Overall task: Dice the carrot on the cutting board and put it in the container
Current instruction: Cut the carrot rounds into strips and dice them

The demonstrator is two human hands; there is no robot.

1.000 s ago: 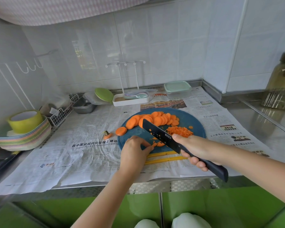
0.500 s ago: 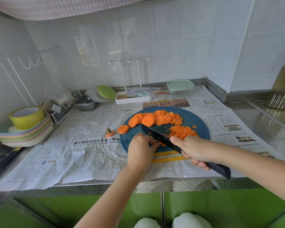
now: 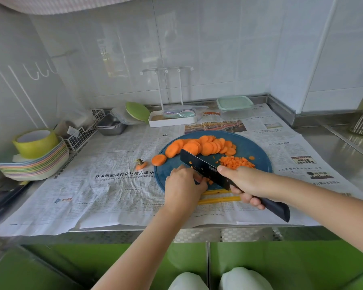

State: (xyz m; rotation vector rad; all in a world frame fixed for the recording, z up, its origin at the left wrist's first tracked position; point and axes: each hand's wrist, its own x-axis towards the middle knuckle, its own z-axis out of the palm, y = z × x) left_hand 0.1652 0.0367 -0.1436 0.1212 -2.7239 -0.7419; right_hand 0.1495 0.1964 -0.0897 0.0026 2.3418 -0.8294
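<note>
A round blue cutting board (image 3: pixel 254 147) lies on newspaper. A row of carrot slices (image 3: pixel 201 146) covers its far half, and one slice (image 3: pixel 158 159) lies at its left rim. A heap of diced carrot (image 3: pixel 236 162) sits right of the blade. My right hand (image 3: pixel 245 183) grips a black knife (image 3: pixel 203 169), forefinger along the blade's back. My left hand (image 3: pixel 183 186) curls over small carrot pieces at the board's near edge, mostly hiding them. A clear container with a pale green lid (image 3: pixel 235 105) stands by the back wall.
The carrot's cut top (image 3: pixel 140 163) lies on the newspaper left of the board. A white tray with spoons (image 3: pixel 172 120), a metal dish (image 3: pixel 111 125), a wire basket (image 3: pixel 82 136) and stacked plates with a yellow bowl (image 3: pixel 33 155) line the back and left. Counter edge is close below my hands.
The knife blade has shifted slightly right and lifted a little over the pieces under my left hand. My left hand stays curled at the board's near edge.
</note>
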